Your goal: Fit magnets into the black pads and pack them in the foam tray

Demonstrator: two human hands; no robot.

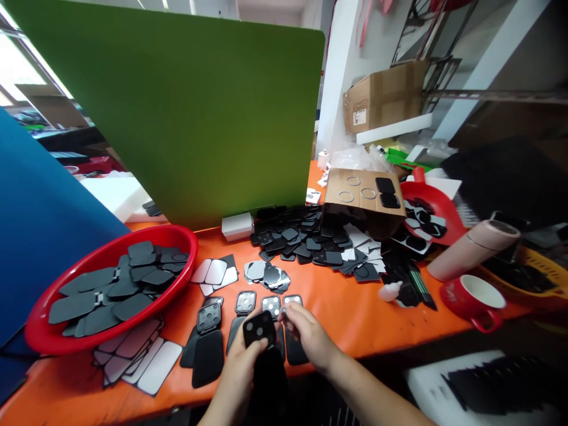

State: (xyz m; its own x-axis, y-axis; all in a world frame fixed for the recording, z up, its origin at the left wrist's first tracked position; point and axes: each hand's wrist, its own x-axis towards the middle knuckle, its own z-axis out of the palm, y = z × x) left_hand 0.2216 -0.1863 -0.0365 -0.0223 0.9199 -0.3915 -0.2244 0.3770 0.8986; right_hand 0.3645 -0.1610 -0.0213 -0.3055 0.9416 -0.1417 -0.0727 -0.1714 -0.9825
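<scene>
My left hand (246,358) grips a black hinged piece (260,330), its square end tilted up and showing round silvery dots. The fingers of my right hand (308,334) are pinched together just right of that piece; a small shiny bit seems to be at the fingertips, too small to name. Behind and beside my hands, several similar hinged pieces lie unfolded in a row, such as one dotted square (245,302) and one black flat panel (208,358). Farther back is a small pile of shiny silver and dark discs (268,275).
At left stands a red basin (33,328) of dark panels, with white-faced sheets (151,367) in front. Black pieces (302,236) are heaped below the green divider (213,118). To the right are a cardboard box (355,183), a pink flask (470,251) and a red mug (457,302).
</scene>
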